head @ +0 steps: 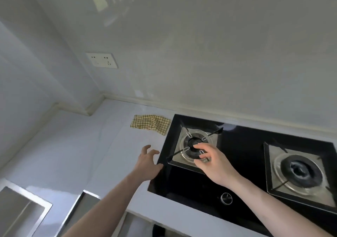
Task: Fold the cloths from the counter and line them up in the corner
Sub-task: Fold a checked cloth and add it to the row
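A yellow and brown checked cloth (151, 124) lies crumpled on the white counter (76, 145), close to the back wall and just left of the black hob (242, 156). My left hand (147, 161) hovers over the counter at the hob's left edge, fingers spread and holding nothing. My right hand (209, 159) is above the hob's left burner (196, 146), fingers loosely curled, nothing in it. Both hands are nearer to me than the cloth and apart from it.
The counter's corner (102, 100) is at the back left, below a wall socket (102, 60). A second burner (300, 171) sits at the right and a control knob (226, 198) near the hob's front. Steel sink rims (23, 195) show at the lower left.
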Demonstrator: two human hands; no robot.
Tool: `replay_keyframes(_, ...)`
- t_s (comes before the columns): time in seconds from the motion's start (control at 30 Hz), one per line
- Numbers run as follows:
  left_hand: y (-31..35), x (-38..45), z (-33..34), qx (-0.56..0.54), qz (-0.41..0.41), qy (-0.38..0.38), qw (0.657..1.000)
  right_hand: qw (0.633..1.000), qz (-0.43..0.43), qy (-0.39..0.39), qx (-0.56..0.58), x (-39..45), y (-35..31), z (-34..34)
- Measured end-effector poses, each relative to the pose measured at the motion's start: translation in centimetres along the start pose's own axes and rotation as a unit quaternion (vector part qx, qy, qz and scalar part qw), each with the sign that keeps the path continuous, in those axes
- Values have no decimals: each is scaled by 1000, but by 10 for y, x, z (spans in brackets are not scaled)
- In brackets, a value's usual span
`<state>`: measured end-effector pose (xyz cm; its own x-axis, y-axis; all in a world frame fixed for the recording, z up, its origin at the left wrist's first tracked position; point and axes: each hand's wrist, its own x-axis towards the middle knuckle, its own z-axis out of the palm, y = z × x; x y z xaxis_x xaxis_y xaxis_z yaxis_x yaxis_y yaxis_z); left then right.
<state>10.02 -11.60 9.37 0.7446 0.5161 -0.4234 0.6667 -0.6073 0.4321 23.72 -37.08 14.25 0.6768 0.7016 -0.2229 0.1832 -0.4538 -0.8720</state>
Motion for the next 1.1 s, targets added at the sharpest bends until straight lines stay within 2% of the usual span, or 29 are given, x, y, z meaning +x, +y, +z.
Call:
replay_keyframes(0.13,-8,76,-22,127,46,-61,989,999,36,35,-5,-1,-16,22)
replay_keyframes(0.3,-18,138,-39,268,103,-123,950,993,69,95,24,-8,-46,61)
replay_keyframes(0.47,-25,170,-49,324,119,-153,926,984,82,154,41,-20,-74,89)
replay_keyframes(0.63,-31,181,-59,327,136,-163,921,973,107,197,61,-41,-85,108)
replay_keyframes(0.7,-38,180,-64,266,147,-148,941,970,110,203,72,-47,-87,113)
replay_keyframes(0.77,-45,170,-75,134,160,-99,973,967,116,211,81,-47,-89,119)
replay_keyframes(0.83,-51,147,-94,-27,168,-30,985,964,128,215,93,-42,-92,125)
replay_keyframes(0.9,-56,116,-117,-171,169,24,970,963,141,204,102,-34,-94,132)
replay_keyframes(0.97,-60,81,-142,-271,159,45,948,967,145,184,103,-23,-101,138)
replay_keyframes(1.03,-63,47,-164,-350,158,18,923,973,134,160,100,-9,-113,144)
replay_keyframes(1.1,-69,19,-179,-375,183,-38,908,978,113,135,110,7,-126,153)
